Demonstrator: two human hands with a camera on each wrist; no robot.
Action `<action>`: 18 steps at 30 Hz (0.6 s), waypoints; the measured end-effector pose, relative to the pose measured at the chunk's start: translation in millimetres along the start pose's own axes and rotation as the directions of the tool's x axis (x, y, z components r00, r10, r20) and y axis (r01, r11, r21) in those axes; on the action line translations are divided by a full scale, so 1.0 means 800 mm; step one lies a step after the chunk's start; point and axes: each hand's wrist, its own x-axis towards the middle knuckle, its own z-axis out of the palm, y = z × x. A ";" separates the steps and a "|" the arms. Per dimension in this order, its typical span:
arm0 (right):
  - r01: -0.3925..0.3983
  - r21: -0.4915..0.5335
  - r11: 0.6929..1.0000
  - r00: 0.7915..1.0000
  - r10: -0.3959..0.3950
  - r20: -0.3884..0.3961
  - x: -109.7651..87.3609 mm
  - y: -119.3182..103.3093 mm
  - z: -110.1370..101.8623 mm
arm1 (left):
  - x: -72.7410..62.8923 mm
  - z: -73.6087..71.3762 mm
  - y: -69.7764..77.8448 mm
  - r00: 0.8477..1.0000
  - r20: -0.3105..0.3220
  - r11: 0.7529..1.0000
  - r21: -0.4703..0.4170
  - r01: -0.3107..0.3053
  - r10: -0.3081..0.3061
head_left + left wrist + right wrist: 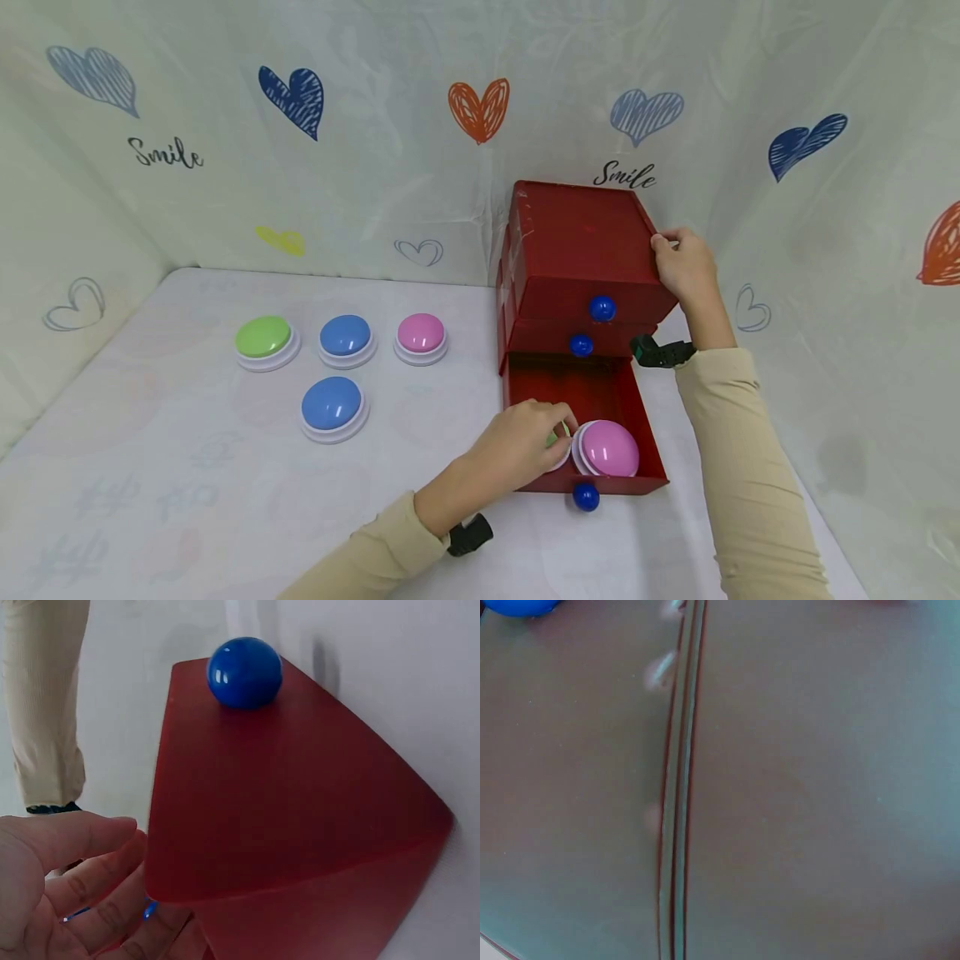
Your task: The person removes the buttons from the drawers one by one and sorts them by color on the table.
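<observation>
A red drawer cabinet (585, 233) stands at the right of the table, its bottom drawer (651, 433) pulled out. Inside that drawer, my left hand (517, 446) grips a green push button (553, 437), which the fingers partly cover. Beside it in the drawer sits a pink push button (610, 448). The left wrist view shows the fingers (97, 892) reaching over the drawer's rim; the button is hidden there. My right hand (686, 265) rests against the upper right edge of the cabinet, with some fingers out of sight.
Left of the cabinet lie a green button (262, 337), a blue button (345, 335), a pink button (421, 333) and, nearer the front, another blue button (331, 404). Blue knobs such as the bottom knob (586, 497) stick out of the drawers. A heart-printed curtain (360, 183) hangs behind.
</observation>
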 end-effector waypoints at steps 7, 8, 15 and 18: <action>-0.001 -0.003 1.000 1.000 0.001 -0.003 0.000 0.001 0.000 | 0.004 0.002 -0.011 1.000 0.027 0.995 0.102 0.004 -0.006; -0.001 -0.001 1.000 1.000 0.001 -0.002 0.000 0.001 0.000 | 0.004 0.002 -0.013 0.999 0.037 0.994 0.111 0.003 -0.008; 0.003 0.008 1.000 1.000 -0.003 0.001 0.000 0.001 0.000 | 0.007 0.006 -0.021 0.996 0.093 0.971 0.238 -0.020 -0.003; 0.004 0.001 1.000 1.000 -0.004 -0.004 0.001 0.001 0.000 | 0.009 0.008 -0.022 0.994 0.108 0.952 0.303 -0.041 0.009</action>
